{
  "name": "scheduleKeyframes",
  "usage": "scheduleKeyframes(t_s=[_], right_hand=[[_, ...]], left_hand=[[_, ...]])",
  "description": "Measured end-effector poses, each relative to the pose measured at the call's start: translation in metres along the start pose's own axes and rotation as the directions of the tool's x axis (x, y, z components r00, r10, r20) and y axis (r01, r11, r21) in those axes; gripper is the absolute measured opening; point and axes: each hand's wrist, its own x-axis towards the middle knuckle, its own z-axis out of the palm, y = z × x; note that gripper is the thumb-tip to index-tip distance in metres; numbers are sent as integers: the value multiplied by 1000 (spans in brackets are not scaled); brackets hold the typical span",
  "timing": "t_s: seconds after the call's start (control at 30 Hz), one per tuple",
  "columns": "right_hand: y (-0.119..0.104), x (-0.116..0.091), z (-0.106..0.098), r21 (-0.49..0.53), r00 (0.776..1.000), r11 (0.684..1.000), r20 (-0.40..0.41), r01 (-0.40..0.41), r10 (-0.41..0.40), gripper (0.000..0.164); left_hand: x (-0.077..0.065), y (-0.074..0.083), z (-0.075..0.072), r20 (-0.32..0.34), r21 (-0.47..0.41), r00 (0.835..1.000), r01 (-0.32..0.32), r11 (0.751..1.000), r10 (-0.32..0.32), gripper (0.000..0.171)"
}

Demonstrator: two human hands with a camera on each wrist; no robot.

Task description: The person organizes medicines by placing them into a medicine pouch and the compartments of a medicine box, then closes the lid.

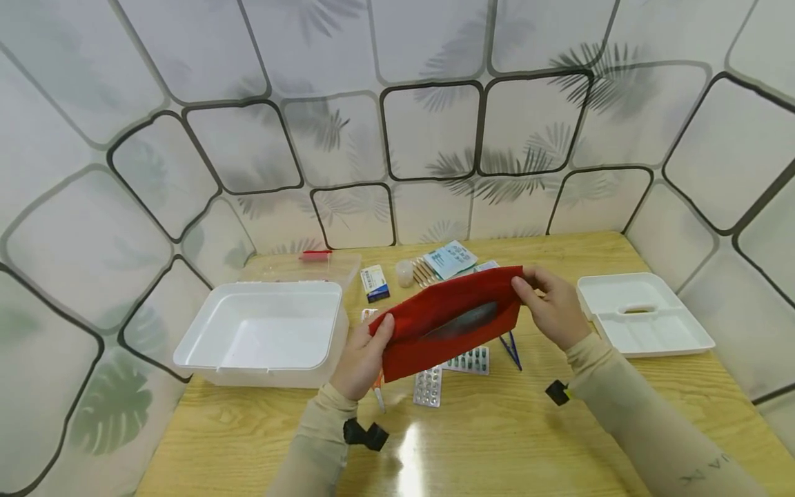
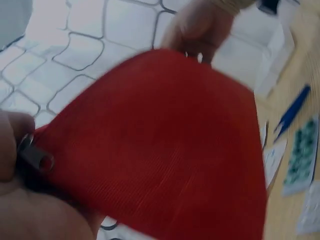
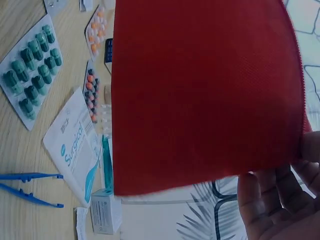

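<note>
Both hands hold a red zippered pouch up above the table, its mouth gaping and a greyish inside showing. My left hand grips the left end with the thumb on top, right beside the metal zip pull in the left wrist view. At the other end, my right hand pinches the upper corner between thumb and fingers. Below the pouch lie a blister pack of green capsules, a silver blister pack and blue plastic tweezers. The pouch partly hides them in the head view.
A white box stands at left, a clear lid with a red latch behind it. At right lies a white compartment tray. A medicine box, cotton swabs and a Surgical packet are on the table.
</note>
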Motion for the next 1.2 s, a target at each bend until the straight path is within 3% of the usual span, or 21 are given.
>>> scheduleKeyframes(t_s=[0.03,0.07,0.13,0.2,0.23,0.3,0.4,0.5,0.6,0.7,0.83,0.93,1.03,1.2], right_hand=[[-2,0,0,35,1000,999,-15,4,-4,18],[-5,0,0,63,1000,998,-30,9,-7,16],[-17,-1,-1,94,999,995,-43,18,-14,14],[-29,-2,-2,103,999,995,-36,16,-12,13],[-35,-3,-2,101,1000,995,-24,12,-10,13],[-45,-5,-3,98,1000,995,10,9,-10,13],[-46,-7,-1,77,998,997,58,3,-8,13],[-36,-8,1,72,995,997,97,2,-10,12],[-20,-9,3,81,989,997,147,-10,-2,13],[-4,-9,3,105,978,994,207,-27,4,16],[10,-4,0,227,955,972,297,-64,-6,28],[19,6,-5,299,933,940,357,-163,48,47],[30,22,-11,230,912,933,369,-275,178,60],[47,58,-19,-55,864,921,330,-386,381,63]], left_hand=[[0,1,-1,51,94,996,-73,993,69,37],[0,1,-2,103,180,984,-161,970,145,36],[0,1,-1,187,289,939,-334,897,289,36],[0,-1,2,203,307,903,-426,851,379,36],[0,-3,4,169,311,900,-435,845,402,35],[0,-7,8,58,284,918,-392,875,393,32],[0,-14,11,-131,214,947,-262,941,294,31],[1,-18,10,-215,138,959,-155,978,182,34],[0,-18,8,-213,34,972,-96,995,101,40],[-3,-17,6,-181,-45,982,-67,997,58,43],[-8,-14,4,-156,-52,986,-72,996,63,41],[-10,-12,3,-134,-34,988,-86,996,81,38],[-11,-12,1,-105,-19,989,-106,994,103,37],[-12,-12,0,-65,-7,987,-150,989,149,36]])
